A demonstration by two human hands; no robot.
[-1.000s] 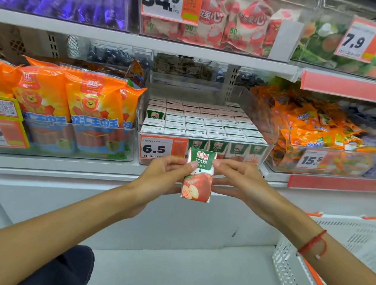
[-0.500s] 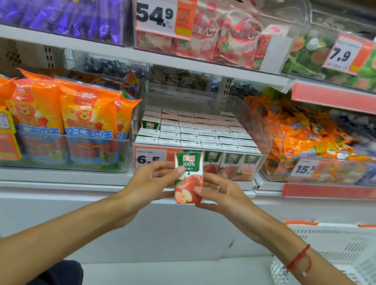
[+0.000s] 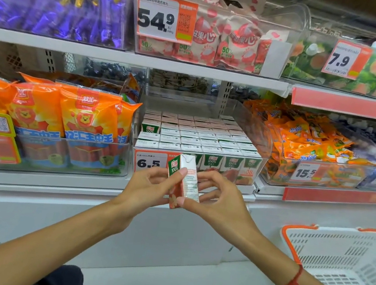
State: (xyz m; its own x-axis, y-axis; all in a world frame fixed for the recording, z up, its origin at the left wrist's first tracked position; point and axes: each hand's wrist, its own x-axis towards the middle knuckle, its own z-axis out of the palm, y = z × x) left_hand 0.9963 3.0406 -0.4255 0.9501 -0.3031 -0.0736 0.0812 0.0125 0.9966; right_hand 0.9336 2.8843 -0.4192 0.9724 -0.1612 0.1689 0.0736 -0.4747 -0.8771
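A small juice carton (image 3: 183, 180), green on top with red fruit below, is held upright in front of the lower shelf. Its white printed side faces me. My left hand (image 3: 149, 189) grips it from the left, with fingertips on its upper edge and the thumb below. My right hand (image 3: 217, 197) holds it from the right, thumb at the carton's bottom corner and fingers curled behind it. Behind the hands, a clear bin (image 3: 257, 171) holds several rows of the same cartons (image 3: 197, 136) and carries a 6.5 price tag (image 3: 148, 162).
A white shopping basket (image 3: 342, 260) with orange handles stands at lower right. Orange sausage packs (image 3: 63, 114) fill the bin to the left, orange snack bags (image 3: 307, 139) the bin to the right. The upper shelf (image 3: 122, 54) carries purple candy, pink bags and green pouches.
The carton has been turned between both hands, so its white printed side now faces me instead of the green and red front. The right hand's thumb has slid down to the bottom corner.
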